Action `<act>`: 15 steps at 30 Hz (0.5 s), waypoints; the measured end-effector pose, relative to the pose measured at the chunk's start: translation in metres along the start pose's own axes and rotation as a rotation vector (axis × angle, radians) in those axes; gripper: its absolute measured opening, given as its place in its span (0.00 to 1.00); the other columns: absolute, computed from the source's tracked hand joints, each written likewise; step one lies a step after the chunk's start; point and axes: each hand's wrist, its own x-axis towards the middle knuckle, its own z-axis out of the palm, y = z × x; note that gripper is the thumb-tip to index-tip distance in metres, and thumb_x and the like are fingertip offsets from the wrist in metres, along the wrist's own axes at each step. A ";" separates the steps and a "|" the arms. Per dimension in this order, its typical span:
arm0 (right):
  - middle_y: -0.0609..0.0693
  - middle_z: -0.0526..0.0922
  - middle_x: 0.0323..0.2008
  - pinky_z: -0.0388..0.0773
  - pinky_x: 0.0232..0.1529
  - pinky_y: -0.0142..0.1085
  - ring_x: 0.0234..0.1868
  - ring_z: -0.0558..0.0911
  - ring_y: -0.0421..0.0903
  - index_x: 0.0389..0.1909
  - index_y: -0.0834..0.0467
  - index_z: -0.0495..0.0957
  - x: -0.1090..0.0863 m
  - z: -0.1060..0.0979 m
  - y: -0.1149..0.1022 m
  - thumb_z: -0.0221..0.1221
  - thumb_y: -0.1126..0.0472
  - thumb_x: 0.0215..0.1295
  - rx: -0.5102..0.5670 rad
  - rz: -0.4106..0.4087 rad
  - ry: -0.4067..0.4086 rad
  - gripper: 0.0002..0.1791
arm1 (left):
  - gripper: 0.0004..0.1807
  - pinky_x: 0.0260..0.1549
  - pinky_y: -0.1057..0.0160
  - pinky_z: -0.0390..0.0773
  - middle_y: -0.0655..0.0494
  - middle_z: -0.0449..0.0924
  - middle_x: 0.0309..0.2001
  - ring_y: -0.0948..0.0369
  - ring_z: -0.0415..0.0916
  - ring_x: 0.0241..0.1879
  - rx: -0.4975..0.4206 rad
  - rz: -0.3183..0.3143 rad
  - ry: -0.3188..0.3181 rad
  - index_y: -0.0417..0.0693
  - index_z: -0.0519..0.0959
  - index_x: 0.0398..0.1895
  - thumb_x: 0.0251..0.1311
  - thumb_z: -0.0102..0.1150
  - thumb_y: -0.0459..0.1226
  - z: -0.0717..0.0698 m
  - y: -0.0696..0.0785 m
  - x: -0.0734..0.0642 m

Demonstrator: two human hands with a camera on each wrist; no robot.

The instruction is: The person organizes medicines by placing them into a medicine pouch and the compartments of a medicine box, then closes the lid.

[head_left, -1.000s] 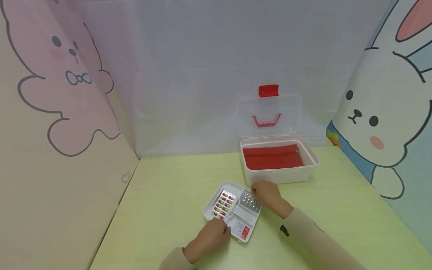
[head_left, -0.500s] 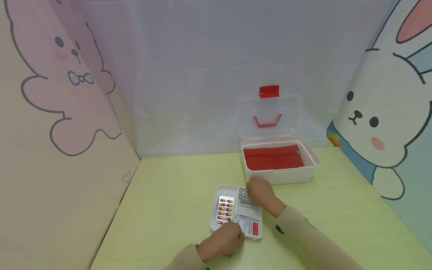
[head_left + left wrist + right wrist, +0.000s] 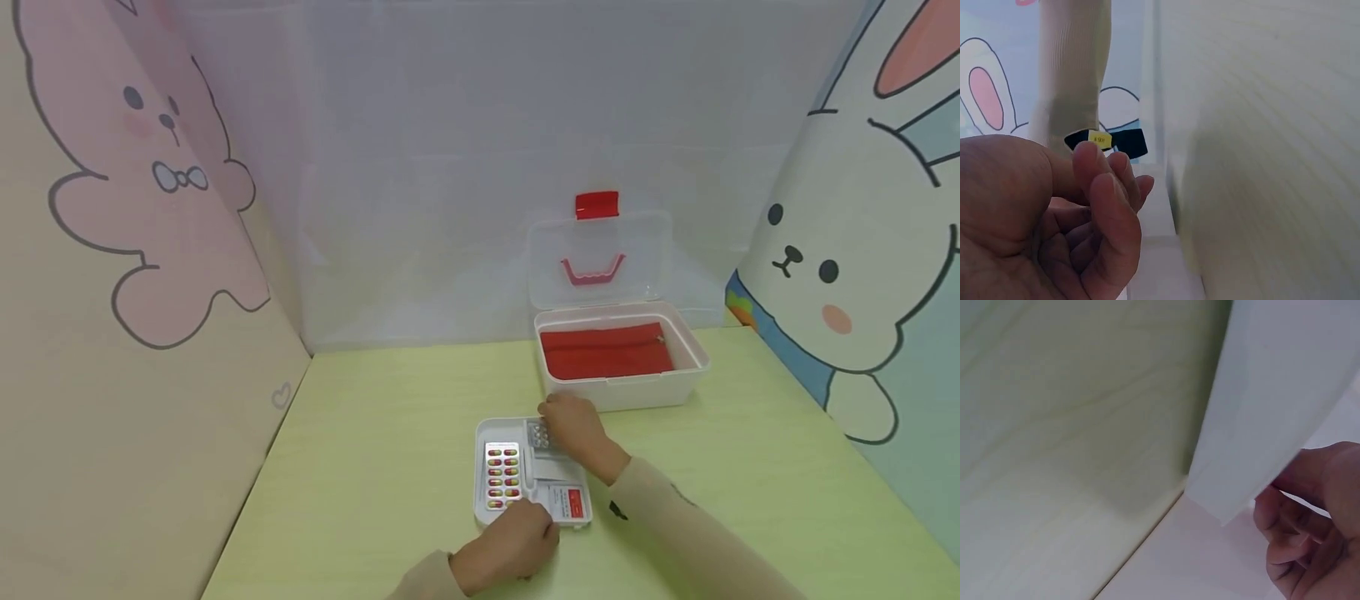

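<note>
A white medicine case (image 3: 480, 475) lies open and flat, its sides roughly square to the camera. In it are a blister pack of red-and-yellow capsules (image 3: 502, 479), a silver blister pack (image 3: 537, 435) and a red-and-white label or packet (image 3: 566, 502). My right hand (image 3: 573, 427) pinches the case's far right rim; in the right wrist view its fingers meet the white wall's upper edge. At the front edge is my left hand (image 3: 513, 546), covering part of the rim. The left wrist view shows its fingers loosely curled, with nothing visible between them.
Behind the case stands a white box (image 3: 622, 393) with a clear raised lid (image 3: 540, 250) and a red zippered pouch (image 3: 603, 354) inside. The table (image 3: 390, 450) is pale green-yellow. Printed cartoon walls flank both sides, with a white sheet behind.
The medicine case has turned from a tilt to nearly square and shifted slightly right. My left hand has moved right and nearer; my right hand has moved a little left. The box has stayed put.
</note>
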 end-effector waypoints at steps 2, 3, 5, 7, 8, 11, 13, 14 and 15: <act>0.48 0.78 0.25 0.74 0.23 0.39 0.25 0.75 0.45 0.29 0.56 0.83 -0.002 -0.005 0.000 0.67 0.64 0.56 0.024 -0.009 0.019 0.02 | 0.23 0.15 0.71 0.66 0.67 0.65 0.09 0.72 0.59 0.08 0.012 0.030 0.055 0.52 0.70 0.09 0.66 0.52 0.39 -0.005 -0.003 0.001; 0.48 0.78 0.26 0.74 0.24 0.38 0.25 0.75 0.44 0.31 0.56 0.83 -0.002 -0.009 0.000 0.68 0.63 0.56 0.035 -0.009 0.031 0.03 | 0.23 0.16 0.71 0.65 0.67 0.64 0.10 0.72 0.58 0.10 0.016 0.042 0.085 0.51 0.71 0.10 0.66 0.53 0.39 -0.008 -0.006 0.001; 0.48 0.79 0.26 0.73 0.24 0.35 0.24 0.74 0.42 0.35 0.56 0.83 -0.005 -0.017 0.000 0.69 0.61 0.56 0.048 0.000 0.047 0.07 | 0.21 0.17 0.70 0.65 0.67 0.64 0.12 0.72 0.57 0.13 0.003 0.057 0.154 0.51 0.72 0.11 0.66 0.53 0.40 -0.018 -0.013 0.003; 0.47 0.78 0.25 0.72 0.24 0.34 0.22 0.73 0.41 0.35 0.56 0.83 -0.008 -0.025 0.000 0.69 0.59 0.57 0.046 0.024 0.053 0.07 | 0.19 0.17 0.71 0.64 0.67 0.66 0.13 0.73 0.57 0.14 -0.028 0.052 0.218 0.51 0.74 0.14 0.66 0.54 0.39 -0.029 -0.021 0.004; 0.47 0.78 0.24 0.71 0.23 0.33 0.22 0.72 0.41 0.35 0.56 0.82 -0.010 -0.028 0.001 0.69 0.58 0.57 0.046 0.040 0.047 0.08 | 0.18 0.17 0.72 0.64 0.67 0.67 0.14 0.75 0.58 0.14 -0.030 0.050 0.254 0.51 0.76 0.16 0.66 0.54 0.39 -0.035 -0.026 0.004; 0.47 0.78 0.23 0.69 0.23 0.32 0.22 0.70 0.41 0.34 0.56 0.81 -0.018 -0.036 0.003 0.69 0.56 0.56 0.042 0.086 0.012 0.10 | 0.13 0.14 0.73 0.62 0.66 0.72 0.16 0.75 0.61 0.14 -0.059 0.014 0.334 0.49 0.79 0.21 0.66 0.54 0.37 -0.053 -0.040 0.004; 0.47 0.79 0.24 0.70 0.23 0.33 0.23 0.71 0.42 0.35 0.56 0.81 -0.025 -0.039 0.005 0.69 0.55 0.56 0.035 0.108 -0.014 0.11 | 0.11 0.14 0.72 0.64 0.65 0.75 0.19 0.74 0.64 0.16 -0.049 -0.037 0.377 0.48 0.81 0.26 0.66 0.55 0.37 -0.063 -0.049 0.003; 0.48 0.80 0.25 0.70 0.23 0.33 0.24 0.72 0.42 0.35 0.56 0.81 -0.029 -0.039 0.006 0.69 0.54 0.56 0.032 0.117 -0.031 0.12 | 0.10 0.15 0.72 0.65 0.63 0.76 0.20 0.72 0.64 0.16 -0.034 -0.064 0.390 0.47 0.81 0.27 0.66 0.55 0.37 -0.067 -0.054 0.003; 0.49 0.80 0.25 0.71 0.23 0.34 0.24 0.73 0.43 0.35 0.57 0.80 -0.032 -0.039 0.007 0.69 0.54 0.56 0.035 0.126 -0.048 0.12 | 0.09 0.15 0.71 0.66 0.62 0.76 0.21 0.71 0.64 0.17 -0.025 -0.098 0.394 0.47 0.81 0.29 0.66 0.55 0.38 -0.070 -0.059 0.003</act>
